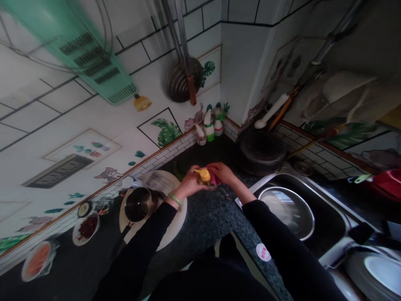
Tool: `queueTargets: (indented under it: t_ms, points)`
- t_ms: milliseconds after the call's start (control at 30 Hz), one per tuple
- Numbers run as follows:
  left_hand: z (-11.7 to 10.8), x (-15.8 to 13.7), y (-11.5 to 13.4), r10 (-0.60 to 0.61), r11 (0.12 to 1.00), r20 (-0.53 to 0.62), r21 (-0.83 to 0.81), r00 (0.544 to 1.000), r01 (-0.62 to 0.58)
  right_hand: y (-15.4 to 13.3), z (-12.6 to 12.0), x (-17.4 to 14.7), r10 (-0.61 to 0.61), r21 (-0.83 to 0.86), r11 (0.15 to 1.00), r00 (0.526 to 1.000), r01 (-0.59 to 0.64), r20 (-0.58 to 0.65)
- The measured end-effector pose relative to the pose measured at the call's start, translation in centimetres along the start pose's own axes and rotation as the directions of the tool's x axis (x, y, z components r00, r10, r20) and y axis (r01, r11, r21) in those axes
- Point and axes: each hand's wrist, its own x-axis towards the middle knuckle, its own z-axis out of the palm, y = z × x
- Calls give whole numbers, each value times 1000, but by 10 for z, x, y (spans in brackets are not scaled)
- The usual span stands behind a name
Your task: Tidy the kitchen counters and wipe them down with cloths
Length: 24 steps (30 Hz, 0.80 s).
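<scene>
My left hand [189, 184], with a green bangle on its wrist, is closed around a small bottle with a yellow cap [205, 174] above the counter. My right hand [223, 172] is closed on a pinkish-red, cloth-like thing [215, 179] pressed to the bottle's right side. Most of the bottle's body is hidden by my fingers. Left of my left hand, a round pale board [178, 217] lies on the counter, bearing a dark metal pot [140, 205] and a clear plastic container [159, 182].
On the right is a sink [332, 209] with a metal basin [286, 211] inside. A dark pan [262, 150] and several squeeze bottles [209, 126] stand at the back corner. Bowls of red food [87, 228] and orange food [38, 259] sit at left. Ladles [184, 79] hang above.
</scene>
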Motion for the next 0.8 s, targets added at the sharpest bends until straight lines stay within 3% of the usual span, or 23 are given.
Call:
queueTargets:
  t_ms: [100, 167, 233, 367, 467, 633, 800]
  points:
    - [10, -22, -10, -183, 977, -211, -145, 960, 154, 3, 20, -28, 57, 61, 997, 976, -45, -211]
    - [21, -38, -12, -249, 922, -166, -341, 954, 181, 2, 40, -54, 121, 157, 985, 933, -71, -338]
    - [29, -47, -8, -232, 877, -107, -454, 967, 161, -2, 60, -76, 172, 243, 967, 892, -73, -419]
    - [35, -38, 7, -198, 935, -163, -329, 967, 136, -8, 88, -100, 182, 307, 952, 840, -20, -511]
    - [35, -26, 12, -151, 957, -113, -264, 982, 117, -8, 96, -103, 127, 290, 956, 817, 50, -562]
    - [34, -23, 11, -116, 947, -2, -301, 993, 111, -1, 74, -68, 64, 271, 957, 844, 98, -532]
    - [30, -24, 10, -107, 944, 79, -305, 991, 126, 9, 37, -6, -51, 258, 958, 960, 125, -275]
